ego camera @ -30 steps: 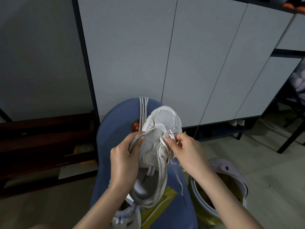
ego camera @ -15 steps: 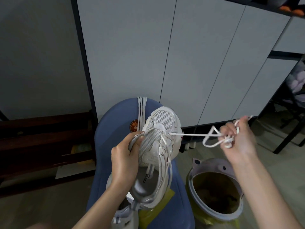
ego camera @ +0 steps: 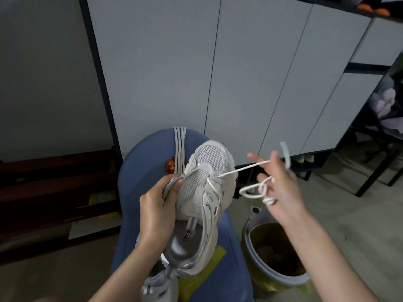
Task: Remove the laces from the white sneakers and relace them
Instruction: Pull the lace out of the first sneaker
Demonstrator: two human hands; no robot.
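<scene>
Sneaker (ego camera: 202,205): white mesh, held toe-up above the blue chair (ego camera: 144,162); insole print reads "CECE" (the rest is too small to read).
Lace (ego camera: 246,168): runs taut from a front eyelet of the sneaker rightward, with loops wound around the fingers.
Left hand (ego camera: 156,211): grasps the sneaker's left side, thumb on the mesh.
Right hand (ego camera: 283,192): right of the sneaker, fingers partly spread with lace coiled round them.
Spare laces (ego camera: 180,149): draped over the chair behind the sneaker.
Second sneaker (ego camera: 157,286): below the held sneaker.
Bin (ego camera: 277,253): right of the sneaker, yellow-lined.
</scene>
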